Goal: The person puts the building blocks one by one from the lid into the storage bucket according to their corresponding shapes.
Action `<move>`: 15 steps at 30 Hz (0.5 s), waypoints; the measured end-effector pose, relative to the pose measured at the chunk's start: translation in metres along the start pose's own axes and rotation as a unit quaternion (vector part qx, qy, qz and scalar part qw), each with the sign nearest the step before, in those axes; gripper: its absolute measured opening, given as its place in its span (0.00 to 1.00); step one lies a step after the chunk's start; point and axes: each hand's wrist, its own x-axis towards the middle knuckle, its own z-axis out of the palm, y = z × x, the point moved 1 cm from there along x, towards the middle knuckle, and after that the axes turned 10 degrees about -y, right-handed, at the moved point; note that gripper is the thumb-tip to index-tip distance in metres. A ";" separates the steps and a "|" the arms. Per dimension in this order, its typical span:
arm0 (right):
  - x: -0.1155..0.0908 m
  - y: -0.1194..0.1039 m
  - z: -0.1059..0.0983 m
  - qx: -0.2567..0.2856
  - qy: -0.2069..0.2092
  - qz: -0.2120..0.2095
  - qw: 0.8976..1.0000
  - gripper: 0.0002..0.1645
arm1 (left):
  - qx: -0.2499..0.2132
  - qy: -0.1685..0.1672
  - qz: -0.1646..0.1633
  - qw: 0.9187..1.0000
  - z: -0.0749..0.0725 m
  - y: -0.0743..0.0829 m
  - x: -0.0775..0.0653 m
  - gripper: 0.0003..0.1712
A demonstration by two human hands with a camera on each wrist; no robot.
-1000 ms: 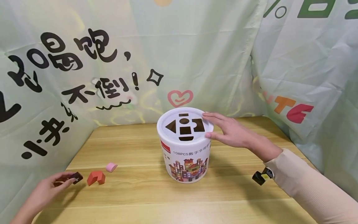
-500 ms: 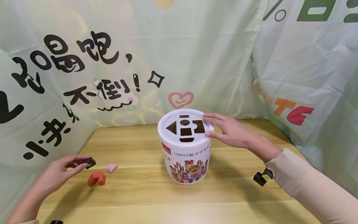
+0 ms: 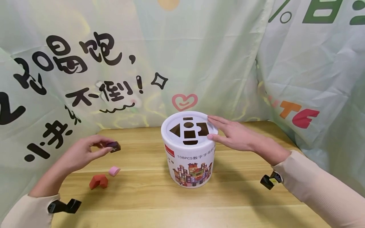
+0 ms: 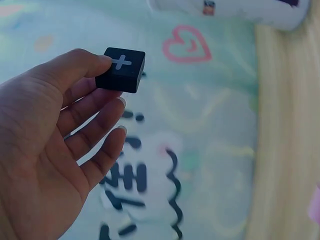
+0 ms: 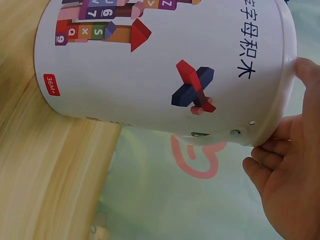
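My left hand (image 3: 81, 152) is raised above the table at left, pinching a small dark toy block (image 3: 115, 146) between thumb and fingers. A pale plus sign shows on the face of that block in the left wrist view, where the other fingers hang half bent below. A white toy-block bucket (image 3: 191, 161) stands upright mid-table, its white lid (image 3: 174, 142) cut with round, square, triangular and other openings. On the right edge of the lid rests my right hand (image 3: 236, 134), thumb and fingers spread; in the right wrist view its fingertips (image 5: 256, 167) are at the rim.
A red notched block (image 3: 98, 181) and a pink half-round block (image 3: 114, 171) lie on the wooden table (image 3: 137, 202), left of the bucket. Printed cloth (image 3: 216, 57) hangs behind and at both sides. A black wrist camera (image 3: 65, 206) sits at my left sleeve.
My left hand has lifted the dark block from beside the red one and carried it up and right, past the pink block. The right hand has stayed at the lid's edge.
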 end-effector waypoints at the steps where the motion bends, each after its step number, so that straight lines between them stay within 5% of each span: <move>1: 0.000 0.000 0.000 -0.002 -0.002 0.001 1.000 0.48 | -0.003 -0.003 0.005 1.000 -0.002 0.004 0.006 0.14; 15: 0.002 0.002 -0.001 -0.020 0.002 0.000 1.000 0.47 | -0.031 -0.038 0.072 0.996 -0.013 0.051 0.081 0.11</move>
